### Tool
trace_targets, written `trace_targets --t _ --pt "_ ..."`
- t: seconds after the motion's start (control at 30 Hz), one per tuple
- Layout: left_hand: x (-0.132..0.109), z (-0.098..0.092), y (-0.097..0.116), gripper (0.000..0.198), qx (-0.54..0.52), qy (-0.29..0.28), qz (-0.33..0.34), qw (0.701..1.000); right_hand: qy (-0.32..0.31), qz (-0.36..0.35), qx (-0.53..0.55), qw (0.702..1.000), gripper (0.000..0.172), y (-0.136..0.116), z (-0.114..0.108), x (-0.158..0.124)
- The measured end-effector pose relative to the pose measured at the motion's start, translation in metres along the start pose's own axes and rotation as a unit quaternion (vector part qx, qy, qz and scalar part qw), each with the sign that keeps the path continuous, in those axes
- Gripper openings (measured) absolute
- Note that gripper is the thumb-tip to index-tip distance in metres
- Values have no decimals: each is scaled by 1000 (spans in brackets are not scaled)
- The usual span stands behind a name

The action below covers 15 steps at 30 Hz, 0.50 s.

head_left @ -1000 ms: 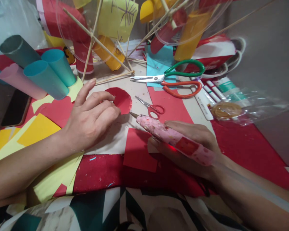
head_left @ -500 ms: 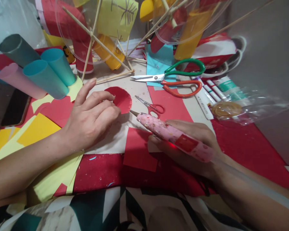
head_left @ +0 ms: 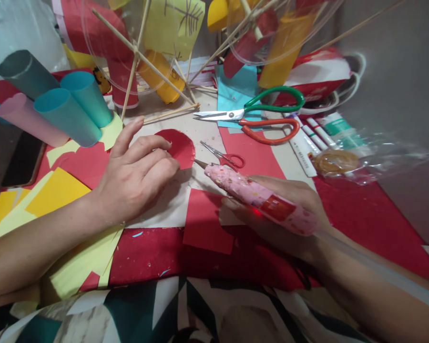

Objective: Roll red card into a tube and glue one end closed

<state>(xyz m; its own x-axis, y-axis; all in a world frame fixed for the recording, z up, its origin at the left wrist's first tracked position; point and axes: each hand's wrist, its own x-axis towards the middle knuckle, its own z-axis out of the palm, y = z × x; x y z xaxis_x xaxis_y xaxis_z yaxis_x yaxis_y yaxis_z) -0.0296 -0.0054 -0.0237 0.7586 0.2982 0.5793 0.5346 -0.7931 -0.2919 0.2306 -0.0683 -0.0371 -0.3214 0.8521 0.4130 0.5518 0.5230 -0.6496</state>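
Observation:
A pink glue gun (head_left: 257,197) is gripped in my right hand (head_left: 289,205), its metal tip close to the right edge of a red paper disc (head_left: 180,147). My left hand (head_left: 139,166) holds the disc at its left side with curled fingers; the thumb is mostly hidden. Small red-handled scissors (head_left: 227,157) lie just right of the disc. Below it, a red paper square (head_left: 205,224) overlaps the white sheet and the red cloth.
Large scissors with green and orange handles (head_left: 250,116) lie behind. Paper tubes (head_left: 67,114) stand at left. Crossed sticks (head_left: 136,50) rise at the back. A bag of rubber bands (head_left: 336,163) and markers sit at right. Yellow paper (head_left: 57,190) lies under my left forearm.
The glue gun in my right hand has shifted very slightly up, with its tip still beside the disc's edge. My left hand and the disc have barely moved.

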Motion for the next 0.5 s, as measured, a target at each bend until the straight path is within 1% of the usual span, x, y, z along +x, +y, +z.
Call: trace_targets --t 0.23,0.3,0.4,0.5 --pt "-1 1 -1 6 -10 -9 -1 1000 1 -11 16 1000 18 -1 2 -2" --pt "-1 1 -1 8 -12 -8 -2 1000 -1 -15 15 1000 20 -2 1 -1" --pt "0 0 -1 5 -5 0 6 1000 0 -21 1 1000 25 -4 -1 0" --pt "1 0 -2 3 -1 7 12 1000 -17 -26 -27 999 27 -3 -1 -1"
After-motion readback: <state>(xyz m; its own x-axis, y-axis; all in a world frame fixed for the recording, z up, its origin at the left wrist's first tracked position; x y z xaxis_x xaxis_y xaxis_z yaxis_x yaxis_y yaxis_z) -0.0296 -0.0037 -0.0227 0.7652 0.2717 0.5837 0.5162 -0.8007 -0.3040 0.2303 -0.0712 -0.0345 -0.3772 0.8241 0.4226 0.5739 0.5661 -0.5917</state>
